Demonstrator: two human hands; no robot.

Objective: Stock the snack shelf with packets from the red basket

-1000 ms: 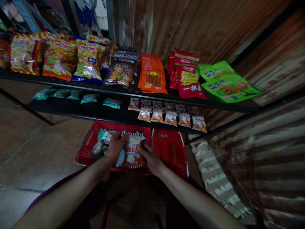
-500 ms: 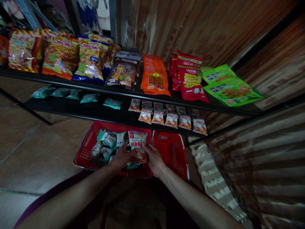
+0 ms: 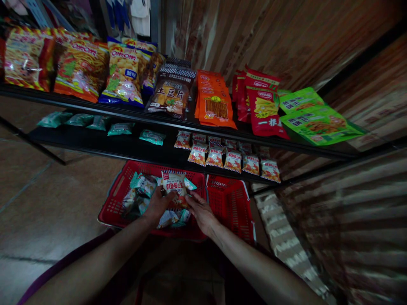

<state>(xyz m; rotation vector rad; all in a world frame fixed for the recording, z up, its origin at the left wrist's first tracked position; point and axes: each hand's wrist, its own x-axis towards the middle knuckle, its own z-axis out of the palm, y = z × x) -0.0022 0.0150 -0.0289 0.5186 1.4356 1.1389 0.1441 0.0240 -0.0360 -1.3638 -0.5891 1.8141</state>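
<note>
Both my hands are over a red basket [image 3: 114, 203] on the floor. My left hand [image 3: 158, 204] and my right hand [image 3: 200, 212] are closed on the lower edges of a white and orange snack packet [image 3: 174, 187], which stands upright above the basket. Under and beside it lie several small teal and white packets [image 3: 141, 186]. A second red basket [image 3: 232, 203] stands next to my right hand.
A black two-tier rack [image 3: 133, 148] stands behind the baskets. Small orange packets [image 3: 232, 159] and teal packets [image 3: 121, 129] lie on the lower tier. Large chip bags [image 3: 122, 76], orange [image 3: 214, 103], red [image 3: 263, 110] and green packs [image 3: 318, 123] fill the upper tier. Corrugated wall at right.
The white and orange packet has been lifted from lying flat in the basket to upright, and both hands have shifted up and back with it.
</note>
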